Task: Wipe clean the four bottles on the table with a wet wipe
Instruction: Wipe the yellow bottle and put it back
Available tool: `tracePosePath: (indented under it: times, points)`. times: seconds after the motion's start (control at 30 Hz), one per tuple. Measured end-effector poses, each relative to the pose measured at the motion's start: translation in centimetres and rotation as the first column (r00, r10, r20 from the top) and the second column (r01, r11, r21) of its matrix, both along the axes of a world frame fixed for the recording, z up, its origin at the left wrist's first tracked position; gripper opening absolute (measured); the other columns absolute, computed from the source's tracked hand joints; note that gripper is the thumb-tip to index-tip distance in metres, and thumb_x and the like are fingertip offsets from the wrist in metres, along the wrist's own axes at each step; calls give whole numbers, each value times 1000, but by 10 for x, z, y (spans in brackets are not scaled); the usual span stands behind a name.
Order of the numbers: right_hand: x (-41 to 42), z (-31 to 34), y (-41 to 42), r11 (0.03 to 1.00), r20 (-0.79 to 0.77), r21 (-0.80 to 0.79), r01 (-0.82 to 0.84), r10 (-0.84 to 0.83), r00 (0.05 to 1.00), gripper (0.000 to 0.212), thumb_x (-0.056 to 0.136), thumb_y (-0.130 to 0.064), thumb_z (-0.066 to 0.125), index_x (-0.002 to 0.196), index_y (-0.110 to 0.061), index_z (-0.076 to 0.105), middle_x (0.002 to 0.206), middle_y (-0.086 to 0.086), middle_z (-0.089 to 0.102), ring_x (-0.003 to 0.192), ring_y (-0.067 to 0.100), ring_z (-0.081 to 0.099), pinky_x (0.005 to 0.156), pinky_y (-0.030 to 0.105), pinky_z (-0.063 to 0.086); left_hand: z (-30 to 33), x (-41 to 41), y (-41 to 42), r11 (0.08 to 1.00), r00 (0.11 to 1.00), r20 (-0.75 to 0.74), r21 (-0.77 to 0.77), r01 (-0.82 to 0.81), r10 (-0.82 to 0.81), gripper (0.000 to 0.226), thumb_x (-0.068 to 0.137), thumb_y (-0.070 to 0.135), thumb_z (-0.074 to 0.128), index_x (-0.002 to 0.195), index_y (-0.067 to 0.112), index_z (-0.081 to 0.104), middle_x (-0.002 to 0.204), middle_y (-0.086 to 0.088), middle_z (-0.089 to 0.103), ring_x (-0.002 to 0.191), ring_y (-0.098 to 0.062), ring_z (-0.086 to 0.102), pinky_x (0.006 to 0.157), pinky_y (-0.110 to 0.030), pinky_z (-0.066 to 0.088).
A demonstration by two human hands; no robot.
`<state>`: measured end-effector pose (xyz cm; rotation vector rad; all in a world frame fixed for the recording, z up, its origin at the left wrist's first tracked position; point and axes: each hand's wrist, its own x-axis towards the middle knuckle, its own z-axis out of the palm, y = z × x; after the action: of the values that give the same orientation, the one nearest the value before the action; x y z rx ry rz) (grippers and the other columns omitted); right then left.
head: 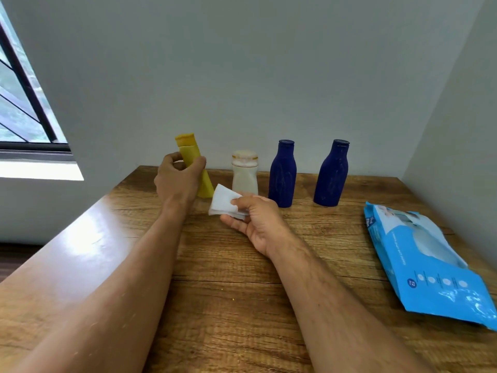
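Left hand (178, 179) grips the yellow bottle (194, 164) mid-body, fingers curled round it, bottle tilted, base at or just off the table (242, 292), can't tell which. Right hand (258, 222) pinches a folded wipe (223, 201) between thumb and fingers, just beside the bottle's lower end, not clearly touching. White bottle (244, 173) and two blue bottles (282, 175) (333, 175) stand upright in a row by the wall, untouched-looking. Wipe pack (427, 262) lies at right. Judgement: on bottle one of four, three left.

We note a wood-grain table (242, 305), glossy at nine o'clock; matt blue bottles (282, 175); glossy plastic wipes pack (435, 267).
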<state>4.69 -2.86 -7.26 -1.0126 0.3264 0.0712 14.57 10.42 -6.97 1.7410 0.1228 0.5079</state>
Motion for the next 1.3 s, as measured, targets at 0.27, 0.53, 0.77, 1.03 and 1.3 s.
tracePosePath:
  times: [0.27, 0.53, 0.77, 1.03, 1.3]
  points:
    - [-10, 26, -7, 988, 216, -19, 152, -144, 966, 12, 92, 3, 58, 99, -6, 63, 97, 18, 66, 67, 26, 70, 45, 24, 57, 5, -41, 5, 634, 824, 52, -612, 472, -564, 34, 95, 29, 57, 113, 1, 64, 89, -11, 72, 78, -24, 69, 77, -39, 56]
    - [-33, 25, -28, 737, 503, -481, 476, -213, 838, 24, 90, -6, 62, 101, -21, 78, 90, -9, 74, 87, 12, 72, 72, 29, 61, -9, -76, 0, 281, 515, 118, -724, 630, -849, 63, 90, 40, 55, 135, -5, 55, 111, -20, 66, 92, -29, 65, 89, -41, 50]
    - [-41, 20, -25, 775, 520, -429, 464, -208, 828, 21, 90, -5, 64, 105, -13, 76, 87, -4, 75, 79, 9, 73, 69, 22, 58, 1, -78, -9, 396, 557, 54, -647, 652, -829, 45, 86, 32, 62, 120, 2, 64, 81, -7, 58, 67, -16, 55, 60, -33, 58]
    - [-47, 14, -22, 442, 692, -599, 668, -135, 709, 21, 91, -17, 67, 112, -18, 75, 92, -15, 69, 81, -9, 65, 67, 10, 54, 2, -85, -17, 470, 574, -85, -677, 567, -815, 50, 95, 43, 61, 126, 4, 61, 100, -18, 72, 85, -27, 68, 77, -43, 59]
    - [-40, 4, -15, 271, 662, -734, 622, 82, 745, 24, 94, -20, 64, 116, -21, 73, 114, -6, 71, 98, -1, 59, 85, 11, 51, -1, -86, -21, 456, 613, -49, -715, 530, -789, 63, 107, 52, 23, 134, 7, 58, 121, -20, 70, 108, -32, 71, 86, -47, 59]
